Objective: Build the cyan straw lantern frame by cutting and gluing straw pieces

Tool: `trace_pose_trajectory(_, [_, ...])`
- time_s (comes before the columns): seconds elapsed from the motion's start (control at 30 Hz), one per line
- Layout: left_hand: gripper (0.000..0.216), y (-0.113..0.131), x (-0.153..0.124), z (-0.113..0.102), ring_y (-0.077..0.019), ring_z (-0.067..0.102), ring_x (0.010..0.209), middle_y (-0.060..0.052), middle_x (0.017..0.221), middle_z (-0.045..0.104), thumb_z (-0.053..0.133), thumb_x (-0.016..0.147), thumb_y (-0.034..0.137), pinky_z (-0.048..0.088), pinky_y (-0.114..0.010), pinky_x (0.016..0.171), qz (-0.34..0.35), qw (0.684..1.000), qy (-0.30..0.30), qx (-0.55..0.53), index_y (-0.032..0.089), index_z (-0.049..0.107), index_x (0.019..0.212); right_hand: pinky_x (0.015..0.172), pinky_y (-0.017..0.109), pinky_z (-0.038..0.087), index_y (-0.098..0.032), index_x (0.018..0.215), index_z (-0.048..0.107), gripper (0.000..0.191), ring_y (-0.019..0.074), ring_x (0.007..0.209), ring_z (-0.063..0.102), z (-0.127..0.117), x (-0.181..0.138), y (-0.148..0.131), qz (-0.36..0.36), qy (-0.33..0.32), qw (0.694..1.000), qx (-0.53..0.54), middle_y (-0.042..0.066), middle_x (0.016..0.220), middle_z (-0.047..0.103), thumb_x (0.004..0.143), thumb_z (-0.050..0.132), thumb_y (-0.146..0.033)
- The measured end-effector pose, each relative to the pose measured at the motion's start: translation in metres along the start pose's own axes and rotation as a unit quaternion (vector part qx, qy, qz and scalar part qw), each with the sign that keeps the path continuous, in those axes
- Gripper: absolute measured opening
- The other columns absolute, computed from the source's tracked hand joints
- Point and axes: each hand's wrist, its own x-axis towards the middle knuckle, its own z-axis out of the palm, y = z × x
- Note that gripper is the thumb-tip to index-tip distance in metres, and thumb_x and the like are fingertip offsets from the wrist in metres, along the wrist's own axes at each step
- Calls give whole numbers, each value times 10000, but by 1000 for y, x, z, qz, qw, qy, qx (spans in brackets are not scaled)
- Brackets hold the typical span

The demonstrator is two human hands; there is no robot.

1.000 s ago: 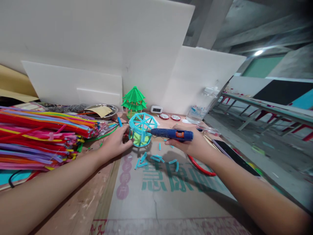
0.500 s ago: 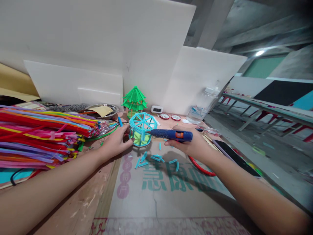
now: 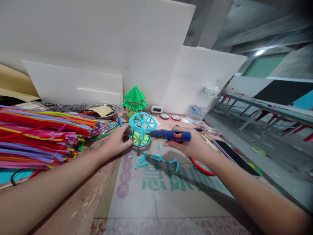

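A small cyan model built of straw pieces [image 3: 142, 128] stands on a yellow-green base at the middle of the table. My left hand [image 3: 116, 141] grips its left side with thumb and fingers. My right hand [image 3: 193, 145] is closed round a blue glue gun [image 3: 171, 134], held level with its nozzle pointing left at the model's right side. Several short cyan straw pieces [image 3: 156, 159] lie scattered on the printed board just in front of the model.
A big heap of coloured straws [image 3: 44, 137] fills the left side. Behind the model stand a green straw pagoda [image 3: 134, 100], a metal bowl [image 3: 102, 111], a small white clock [image 3: 156, 109] and white foam boards. A red loop [image 3: 200, 168], a dark phone [image 3: 234, 156] and a plastic bottle [image 3: 199, 112] lie right.
The glue gun has shifted slightly left and its tip has come a little closer to the model. My left hand stays on the model.
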Motion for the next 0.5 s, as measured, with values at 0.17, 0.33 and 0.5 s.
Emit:
trace_pose_trajectory(0.17, [257,0,0,0,-204,579,842,-55,917,617,575,745,260,477,-313,755,-2,1000,-5,10,183,561,990,555,245,359,-199,729,648,235,137,605,554,-1,0,-1,5,4,1000,9,-8,666,637,729,730,-419])
trace_pose_trajectory(0.33, [237,1,0,-1,-200,568,841,-54,913,606,564,754,256,471,-318,761,4,1000,-8,16,182,557,979,545,252,365,-196,700,647,258,147,593,546,1,0,1,-4,25,1000,-5,5,639,624,726,727,-440])
trace_pose_trajectory(0.5, [198,2,0,-1,-188,564,806,-44,880,602,569,748,260,466,-298,729,4,1000,-3,12,182,562,930,546,255,366,-189,722,648,282,151,593,546,2,0,4,-1,31,999,-9,10,645,628,728,719,-462])
